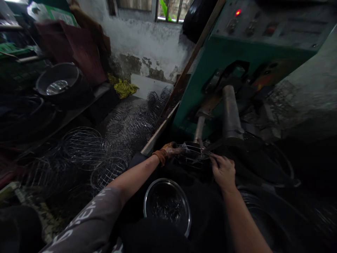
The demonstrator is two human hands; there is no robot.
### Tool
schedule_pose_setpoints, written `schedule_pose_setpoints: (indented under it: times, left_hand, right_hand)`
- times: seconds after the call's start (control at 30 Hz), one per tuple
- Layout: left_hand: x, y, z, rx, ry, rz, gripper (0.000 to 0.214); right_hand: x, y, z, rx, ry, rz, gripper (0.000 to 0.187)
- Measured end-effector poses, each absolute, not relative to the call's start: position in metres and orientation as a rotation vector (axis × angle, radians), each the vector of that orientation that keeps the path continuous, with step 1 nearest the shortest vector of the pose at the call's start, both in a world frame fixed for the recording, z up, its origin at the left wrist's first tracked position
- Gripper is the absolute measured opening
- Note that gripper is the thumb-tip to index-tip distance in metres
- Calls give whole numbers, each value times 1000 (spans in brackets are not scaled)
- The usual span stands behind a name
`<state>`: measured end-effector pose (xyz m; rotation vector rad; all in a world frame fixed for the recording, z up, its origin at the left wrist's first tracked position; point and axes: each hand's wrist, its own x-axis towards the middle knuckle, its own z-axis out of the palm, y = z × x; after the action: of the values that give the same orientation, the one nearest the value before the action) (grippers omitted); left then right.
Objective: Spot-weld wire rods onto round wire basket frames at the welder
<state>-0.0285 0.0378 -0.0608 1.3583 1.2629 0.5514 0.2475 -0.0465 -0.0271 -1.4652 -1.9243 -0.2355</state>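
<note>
This was a small metal workshop. A big green machine [210,77] stood at 1 o'clock, with a red light [238,12] glowing on its panel and thick steel rollers [231,112] sticking out. Lots of round wire baskets [86,144] lay piled on the floor at 9 o'clock. A shiny metal bowl [167,205] full of little wire bits sat at 6 o'clock. The wall [147,42] at 12 o'clock was dirty, with peeling paint, under a barred window [168,8].
</note>
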Motion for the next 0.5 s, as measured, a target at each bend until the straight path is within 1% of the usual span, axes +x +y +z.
schedule_pose_setpoints:
  times: [0.13, 0.23, 0.3, 0.43, 0.5]
  left_hand:
    - [-30, 35, -54, 1391, 1261, 580, 65]
    - [-29, 34, -53, 1368, 1260, 582, 67]
    - [-28, 34, -55, 1325, 1235, 596, 67]
    - [-27, 36, -62, 1313, 1221, 592, 58]
    - [-28, 38, -65, 1319, 1216, 618, 60]
  right_hand:
    - [249, -45, -30, -1478, -1912, -231, 22]
    - [246, -43, -31, -1480, -1906, -235, 23]
    - [242, -43, -28, -1483, -1894, -233, 24]
    - [245, -54, -19, -1537, -1883, -159, 26]
    - [255, -62, -18, -1607, -1818, -128, 27]
